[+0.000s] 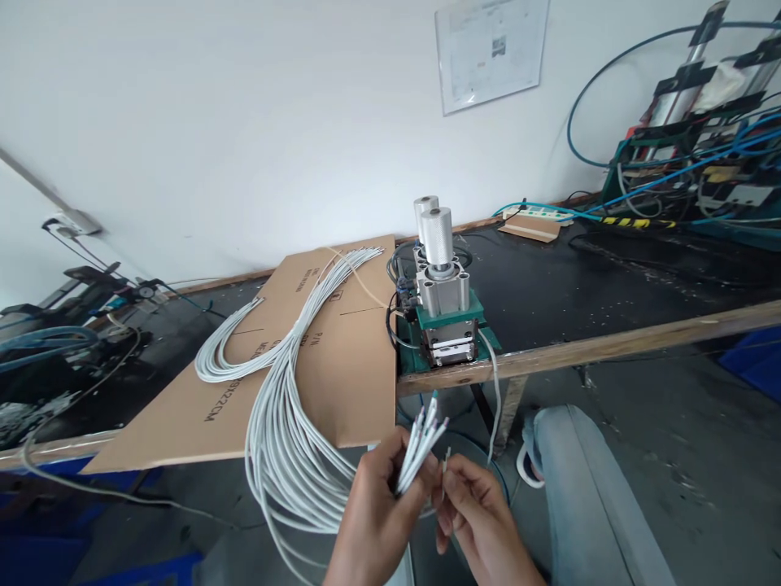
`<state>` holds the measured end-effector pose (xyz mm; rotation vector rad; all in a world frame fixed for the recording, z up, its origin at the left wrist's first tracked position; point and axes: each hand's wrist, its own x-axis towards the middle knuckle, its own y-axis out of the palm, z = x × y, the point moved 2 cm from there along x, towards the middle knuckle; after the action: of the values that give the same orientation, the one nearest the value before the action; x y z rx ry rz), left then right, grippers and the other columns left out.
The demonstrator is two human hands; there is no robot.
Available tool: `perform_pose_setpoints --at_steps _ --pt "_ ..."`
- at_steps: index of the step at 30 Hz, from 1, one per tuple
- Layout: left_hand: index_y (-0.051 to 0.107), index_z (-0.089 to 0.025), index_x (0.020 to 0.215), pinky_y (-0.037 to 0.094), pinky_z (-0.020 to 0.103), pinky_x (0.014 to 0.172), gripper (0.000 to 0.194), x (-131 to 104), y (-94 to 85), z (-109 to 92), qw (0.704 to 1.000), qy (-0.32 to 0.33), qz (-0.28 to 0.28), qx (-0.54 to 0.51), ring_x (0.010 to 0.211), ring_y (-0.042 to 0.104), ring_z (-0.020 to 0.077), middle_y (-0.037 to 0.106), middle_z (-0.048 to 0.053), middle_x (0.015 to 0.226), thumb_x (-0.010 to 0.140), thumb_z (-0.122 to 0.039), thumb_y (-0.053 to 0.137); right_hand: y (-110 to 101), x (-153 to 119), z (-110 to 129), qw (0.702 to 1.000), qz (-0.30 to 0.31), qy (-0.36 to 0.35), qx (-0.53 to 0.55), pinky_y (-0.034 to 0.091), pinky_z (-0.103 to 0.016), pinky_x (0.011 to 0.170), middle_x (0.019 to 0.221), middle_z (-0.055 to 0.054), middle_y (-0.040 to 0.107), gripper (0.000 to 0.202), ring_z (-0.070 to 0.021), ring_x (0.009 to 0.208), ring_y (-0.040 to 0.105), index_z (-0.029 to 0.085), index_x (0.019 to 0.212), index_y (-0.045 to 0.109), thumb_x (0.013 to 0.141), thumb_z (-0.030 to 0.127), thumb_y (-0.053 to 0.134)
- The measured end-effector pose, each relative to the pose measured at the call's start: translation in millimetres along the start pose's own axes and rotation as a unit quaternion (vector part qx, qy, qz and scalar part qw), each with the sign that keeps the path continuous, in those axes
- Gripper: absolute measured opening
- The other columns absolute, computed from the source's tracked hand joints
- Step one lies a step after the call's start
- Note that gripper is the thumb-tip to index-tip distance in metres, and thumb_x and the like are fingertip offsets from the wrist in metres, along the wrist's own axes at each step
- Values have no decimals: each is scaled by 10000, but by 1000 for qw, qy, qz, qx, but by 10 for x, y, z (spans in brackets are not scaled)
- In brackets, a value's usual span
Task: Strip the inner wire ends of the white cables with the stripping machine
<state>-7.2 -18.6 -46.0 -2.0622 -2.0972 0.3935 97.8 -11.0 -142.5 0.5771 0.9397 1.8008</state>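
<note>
My left hand [387, 505] is closed around a bunch of white cable ends [421, 443] that point up and away, a few tipped with purple or green. Close beside it, my right hand [479, 513] pinches one thin cable end [446, 464] between thumb and fingers; the fingertips partly cover it. The long white cables [298, 456] hang in a loop off the cardboard's front edge and run back over the cardboard sheet [347, 382]. Beyond both hands, at the table edge, stands a small pneumatic machine [444, 301] with knurled silver knobs and a green base.
The black table [549, 285] has a wooden front edge. Machines with blue hoses [689, 122] stand at the back right, and more hoses and a gauge [146, 290] at the left. A grey hose [495, 382] hangs beside the small machine. My knee [586, 480] is at the right.
</note>
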Motion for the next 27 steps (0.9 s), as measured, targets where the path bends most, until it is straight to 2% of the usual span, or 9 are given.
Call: perform_pose_setpoints --at_steps 3,6,10,12,15,18,21,23,27 --pt "580 -196 740 449 250 593 303 -49 -30 -84 997 27 -69 -8 608 494 156 530 -19 653 916 -442 599 3 37 60 1000 -22 1 5 503 -162 372 590 35 557 387 -54 421 460 149 746 690 780 500 847" --pt "618 -191 745 393 229 540 348 -101 -32 -197 992 12 -122 -38 562 403 129 473 -38 633 893 -504 651 -9 67 106 999 -41 -17 -13 506 -168 360 613 33 621 410 -73 402 534 173 877 651 772 514 850" --pt "634 -193 747 280 212 447 368 -122 -2 -329 986 -13 -144 -79 490 280 99 383 -68 582 853 -537 709 -54 73 199 985 -72 -114 -109 522 -194 357 655 32 683 319 -114 388 605 230 900 537 886 463 755" --pt "626 -194 734 251 212 430 383 -98 15 -378 983 -10 -159 -91 483 268 99 353 -74 564 838 -549 724 -79 58 297 953 -73 -186 -226 553 -200 414 720 1 710 205 -122 444 645 221 884 573 965 385 664" --pt "619 -199 734 261 211 431 409 -25 46 -432 979 -9 -172 -113 500 295 109 344 -70 566 816 -583 734 -82 38 504 843 -33 -302 -443 582 -207 532 809 -31 716 155 -134 567 688 217 1030 665 1028 242 512" --pt "623 -204 754 249 209 430 416 66 79 -473 976 -10 -173 -133 506 260 109 306 -78 574 806 -600 735 -45 70 704 673 11 -395 -625 611 -263 647 908 -82 724 302 -185 728 734 181 1235 632 1018 148 425" --pt "614 -205 738 219 214 421 406 147 100 -506 974 -2 -175 -142 495 226 106 286 -84 556 799 -583 749 7 167 836 525 14 -448 -723 596 -291 569 916 -132 713 274 -213 694 725 116 1195 654 1011 125 451" --pt "627 -202 736 223 217 414 396 189 107 -522 973 6 -180 -145 479 232 105 298 -83 536 795 -571 756 45 239 887 481 16 -470 -740 565 -288 504 832 -119 696 241 -201 608 691 95 1139 676 1011 109 471" --pt "678 -188 759 275 215 414 372 260 120 -544 967 27 -198 -158 462 275 106 330 -78 513 782 -546 779 98 346 943 461 9 -505 -730 602 -310 618 915 -146 731 288 -233 758 739 76 1220 650 991 38 480"
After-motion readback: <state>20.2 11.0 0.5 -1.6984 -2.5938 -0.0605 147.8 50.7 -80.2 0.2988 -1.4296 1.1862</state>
